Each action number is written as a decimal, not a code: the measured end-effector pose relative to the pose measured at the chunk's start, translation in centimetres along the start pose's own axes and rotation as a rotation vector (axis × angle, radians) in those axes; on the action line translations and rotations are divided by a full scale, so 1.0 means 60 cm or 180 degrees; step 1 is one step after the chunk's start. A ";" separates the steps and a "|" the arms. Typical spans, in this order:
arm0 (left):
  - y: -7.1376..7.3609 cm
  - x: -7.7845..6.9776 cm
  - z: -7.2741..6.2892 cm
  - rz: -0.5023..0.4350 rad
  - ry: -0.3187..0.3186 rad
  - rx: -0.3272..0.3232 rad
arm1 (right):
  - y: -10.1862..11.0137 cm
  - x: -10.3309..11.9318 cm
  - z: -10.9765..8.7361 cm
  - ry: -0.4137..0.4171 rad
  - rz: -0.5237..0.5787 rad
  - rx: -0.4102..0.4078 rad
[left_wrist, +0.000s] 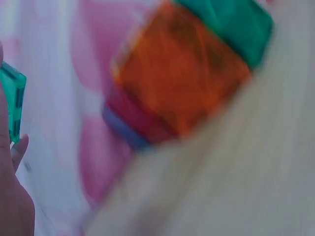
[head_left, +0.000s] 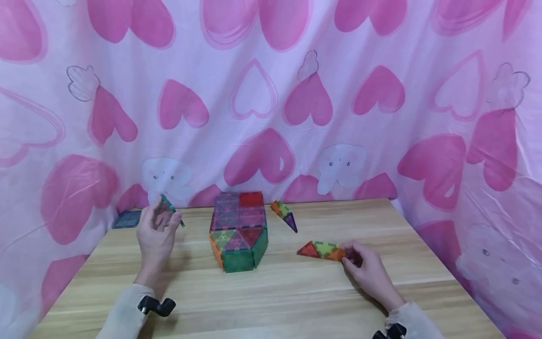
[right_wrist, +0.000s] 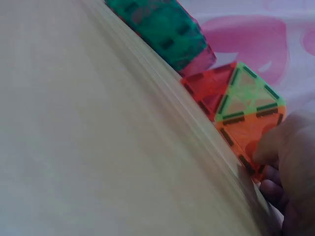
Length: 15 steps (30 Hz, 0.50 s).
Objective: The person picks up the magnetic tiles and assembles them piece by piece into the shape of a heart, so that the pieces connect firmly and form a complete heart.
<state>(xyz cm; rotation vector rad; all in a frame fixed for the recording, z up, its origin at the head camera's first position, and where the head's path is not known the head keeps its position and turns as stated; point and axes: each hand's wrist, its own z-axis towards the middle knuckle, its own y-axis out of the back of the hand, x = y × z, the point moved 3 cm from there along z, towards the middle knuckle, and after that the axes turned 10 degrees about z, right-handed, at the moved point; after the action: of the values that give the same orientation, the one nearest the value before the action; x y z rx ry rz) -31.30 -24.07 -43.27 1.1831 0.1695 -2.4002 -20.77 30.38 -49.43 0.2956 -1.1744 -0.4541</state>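
My left hand (head_left: 156,233) is raised left of the built block and pinches a green magnetic tile (head_left: 171,208), which also shows at the edge of the left wrist view. On the right, my right hand (head_left: 368,266) pinches the orange end of a joined strip of triangular magnetic tiles (head_left: 325,249), coloured red, yellow-green and orange. Between the hands stands a box-like structure of magnetic tiles (head_left: 239,230). Its top is purple, red and yellow-green; green and orange tiles form the visible sides. The left wrist view is blurred.
A smaller strip of triangular tiles (head_left: 284,215), orange, yellow-green and purple, lies right of the structure. Dark blue tiles (head_left: 127,219) rest at the wooden table's (head_left: 271,306) far left corner. A pink heart-patterned curtain (head_left: 271,103) hangs directly behind the table.
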 end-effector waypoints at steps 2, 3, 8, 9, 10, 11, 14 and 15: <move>-0.012 -0.041 0.001 -0.0503 -0.0315 0.0086 | -0.003 0.004 -0.011 -0.0001 0.0067 0.0128; -0.020 -0.063 0.000 -0.0707 -0.0483 0.0184 | -0.005 0.006 -0.016 -0.0008 0.0107 0.0187; -0.072 -0.165 -0.032 -0.1173 -0.1163 0.0977 | -0.012 0.019 -0.040 0.0033 0.0334 0.0523; -0.082 -0.180 -0.044 -0.1102 -0.1207 0.1175 | -0.014 0.022 -0.044 0.0046 0.0382 0.0598; -0.094 -0.192 -0.058 -0.1054 -0.1235 0.1371 | -0.014 0.025 -0.049 0.0053 0.0420 0.0669; -0.106 -0.203 -0.073 -0.0972 -0.1284 0.1558 | -0.015 0.028 -0.053 0.0088 0.0465 0.0739; -0.142 -0.219 -0.127 -0.0704 -0.1256 0.2046 | -0.018 0.035 -0.063 0.0200 0.0558 0.0911; -0.154 -0.221 -0.146 -0.0598 -0.1244 0.2166 | -0.019 0.037 -0.065 0.0213 0.0592 0.0954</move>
<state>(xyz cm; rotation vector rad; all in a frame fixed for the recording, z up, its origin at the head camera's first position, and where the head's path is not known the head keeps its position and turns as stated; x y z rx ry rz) -22.18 -8.67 -39.26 0.9404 -0.7421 -2.9051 -16.64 28.29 -49.57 0.4520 -1.1917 -0.1035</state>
